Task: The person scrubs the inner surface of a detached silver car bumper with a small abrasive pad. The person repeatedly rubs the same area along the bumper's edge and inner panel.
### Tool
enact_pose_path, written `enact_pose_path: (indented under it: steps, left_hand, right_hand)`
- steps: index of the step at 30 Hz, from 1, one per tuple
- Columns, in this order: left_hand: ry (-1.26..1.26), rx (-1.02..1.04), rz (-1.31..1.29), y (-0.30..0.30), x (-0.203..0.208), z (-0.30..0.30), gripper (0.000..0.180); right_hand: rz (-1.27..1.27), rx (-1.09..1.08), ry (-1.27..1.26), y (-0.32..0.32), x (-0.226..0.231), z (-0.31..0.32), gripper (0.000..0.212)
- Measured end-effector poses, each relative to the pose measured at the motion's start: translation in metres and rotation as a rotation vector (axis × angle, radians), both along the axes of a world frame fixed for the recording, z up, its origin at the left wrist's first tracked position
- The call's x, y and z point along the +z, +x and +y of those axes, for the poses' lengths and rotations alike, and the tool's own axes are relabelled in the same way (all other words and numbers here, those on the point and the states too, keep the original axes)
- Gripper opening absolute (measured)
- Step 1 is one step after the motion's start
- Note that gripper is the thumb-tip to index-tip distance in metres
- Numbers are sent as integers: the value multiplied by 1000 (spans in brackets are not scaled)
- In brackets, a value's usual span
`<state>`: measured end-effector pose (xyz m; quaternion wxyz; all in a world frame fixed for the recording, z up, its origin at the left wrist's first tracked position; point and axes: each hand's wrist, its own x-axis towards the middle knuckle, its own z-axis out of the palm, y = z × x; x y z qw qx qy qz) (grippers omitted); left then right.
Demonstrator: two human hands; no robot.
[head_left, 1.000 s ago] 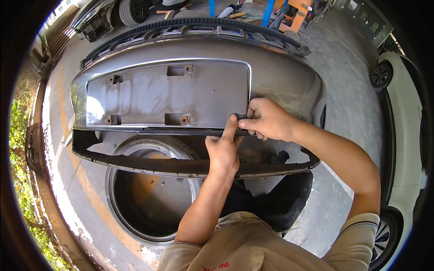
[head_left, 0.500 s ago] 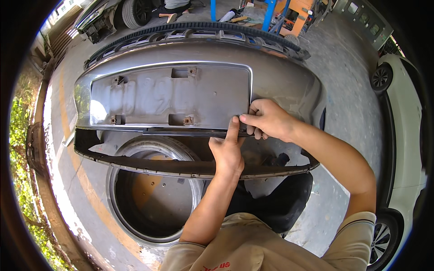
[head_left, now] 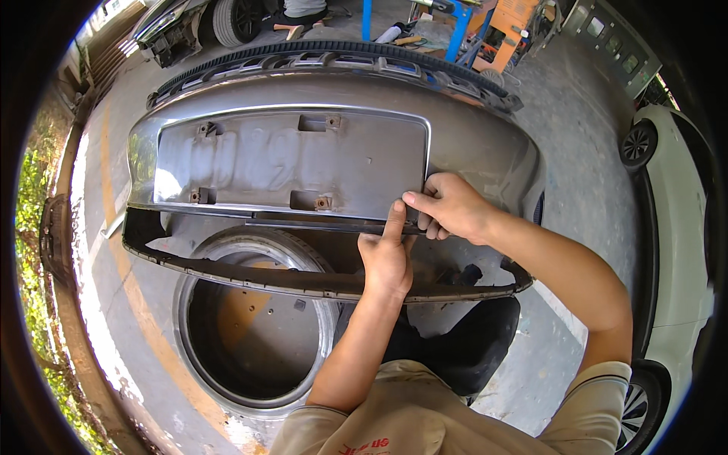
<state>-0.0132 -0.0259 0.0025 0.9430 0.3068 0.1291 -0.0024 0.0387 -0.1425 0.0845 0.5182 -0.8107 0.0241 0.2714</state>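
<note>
Seen from my own head, looking down: a large grey-brown car bumper (head_left: 485,136) lies in front of me, wide from side to side, over a tyre (head_left: 267,241) that rests flat on the concrete floor (head_left: 584,205). Most of the bumper's upper face is a shallow recessed panel (head_left: 262,155), dull and smudged, with four holes beside small rusty tabs. A thin dark strip (head_left: 318,225) runs along its lower edge, and beneath that is a long opening through which the tyre shows.

Both my hands meet at the panel's lower right corner. My left hand (head_left: 385,262) comes up from below, its grip closed on the bumper's edge: the thumb points up and lies on the corner, while the fingers tuck under and are mostly hidden. My right hand (head_left: 452,206) reaches in from the right, its grip nearly closed, thumb tip at the corner just beside the left thumb, fingers curled down. Whether it pinches anything, I cannot tell.

My dark trousers (head_left: 455,345) and tan shirt (head_left: 402,417) fill the bottom. Beyond the bumper lies a dark ribbed car part (head_left: 334,54); farther off are blue stand legs (head_left: 458,34) and an orange machine (head_left: 506,30). A pale car (head_left: 679,258) stands at right.
</note>
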Motion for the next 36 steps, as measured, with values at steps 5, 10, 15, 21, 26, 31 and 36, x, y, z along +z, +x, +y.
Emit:
enact_pose_path:
  steps: [5, 10, 15, 21, 26, 31, 36]
  left_hand:
    - [-8, 11, 15, -1, 0, -1, 18]
    - [6, 68, 22, 0, -1, -6, 20]
    - [4, 76, -24, -1, -1, -8, 25]
    - [-17, 55, 12, -2, 0, -7, 24]
    - [-82, 4, -5, -2, -2, -3, 20]
    - [-102, 18, 24, -3, 6, -4, 19]
    - [-75, 53, 27, -4, 3, -5, 18]
  right_hand:
    - [20, -4, -45, -1, 2, 3, 29]
    - [88, -11, -100, -1, 12, 9, 28]
    - [171, -45, -27, 0, 14, 7, 30]
    - [157, -84, -59, -2, 14, 13, 33]
    - [103, -29, -114, -1, 17, 18, 31]
    - [87, -10, -167, 0, 20, 20, 30]
    - [55, 35, -259, 1, 24, 24, 29]
